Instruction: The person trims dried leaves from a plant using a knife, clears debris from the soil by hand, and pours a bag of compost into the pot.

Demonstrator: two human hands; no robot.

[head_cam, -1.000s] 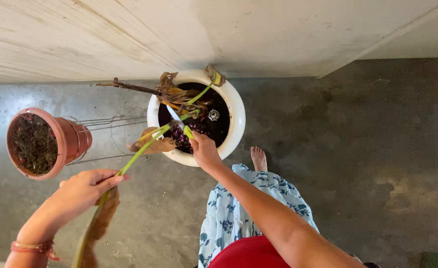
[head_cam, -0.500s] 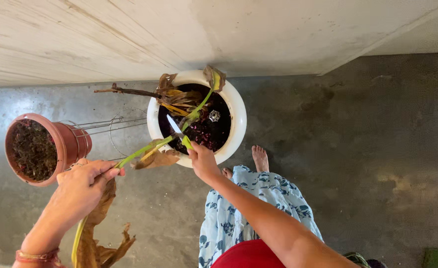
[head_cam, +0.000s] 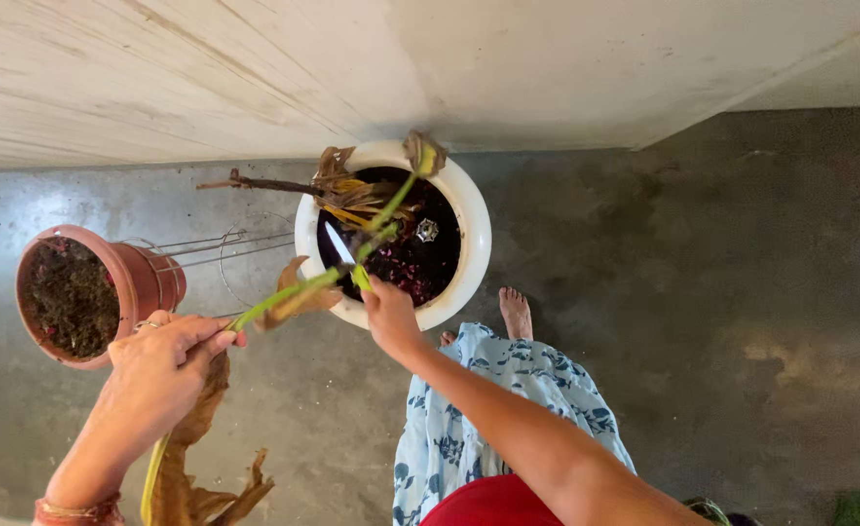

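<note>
Our left hand [head_cam: 162,365] grips a long green stalk [head_cam: 284,298] whose dry brown leaf hangs below. Our right hand [head_cam: 388,310] is closed around a green-handled knife [head_cam: 342,251], blade against the stalk over the white pot [head_cam: 474,244], right of the terracotta pot [head_cam: 143,282].

Glossy white pot [head_cam: 469,255], perhaps ceramic, matt terracotta-coloured pot [head_cam: 143,278], rough concrete floor [head_cam: 703,292], shiny knife blade [head_cam: 338,243]
</note>
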